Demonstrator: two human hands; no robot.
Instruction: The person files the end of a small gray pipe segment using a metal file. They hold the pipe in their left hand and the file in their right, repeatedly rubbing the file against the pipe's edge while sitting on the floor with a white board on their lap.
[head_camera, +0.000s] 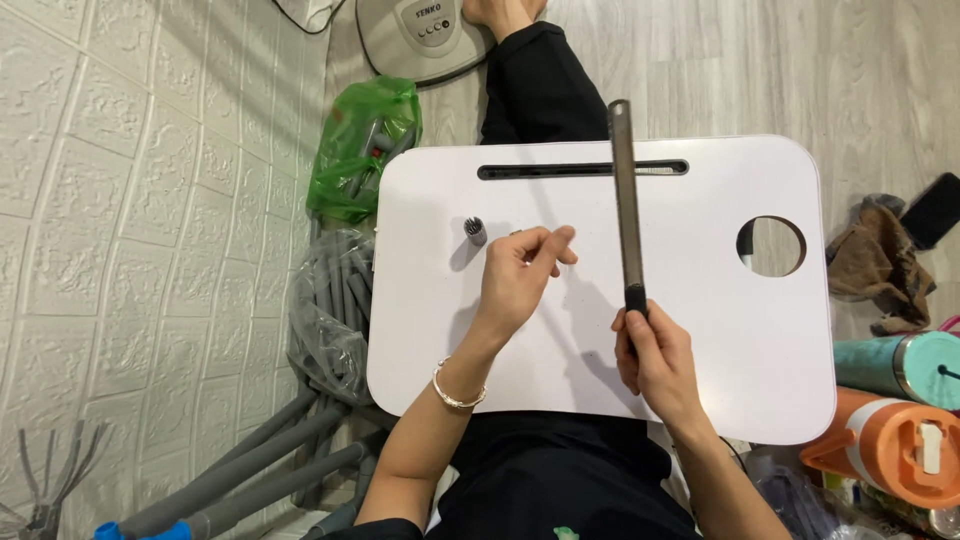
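The head view looks straight down on a white tabletop (700, 330) with rounded corners, a long dark slot near its far edge and a round hole near its right side. The right hand (655, 355) is closed around the black grip end of a long, narrow dark grey bar (626, 195), which points away from the person and reaches past the slot. The left hand (520, 275) hovers over the middle of the tabletop with fingertips drawn together; whether they pinch something small cannot be told. A thin bracelet (455, 392) circles the left wrist.

Just left of the left hand's fingers, a small grey ribbed cap (475, 232) stands on the tabletop, apart from the hand.

Off the tabletop's left edge lies a green plastic bag (362, 145) holding grey parts, and below it a clear bag (325, 315) stuffed with grey tubes. More grey tubes (265, 465) lie on the floor at lower left. At the right edge are a teal bottle (900, 365) and an orange bottle (890, 445), lying side by side, and a crumpled brown cloth (880, 260) above them. A grey appliance base (420, 35) sits at the top.
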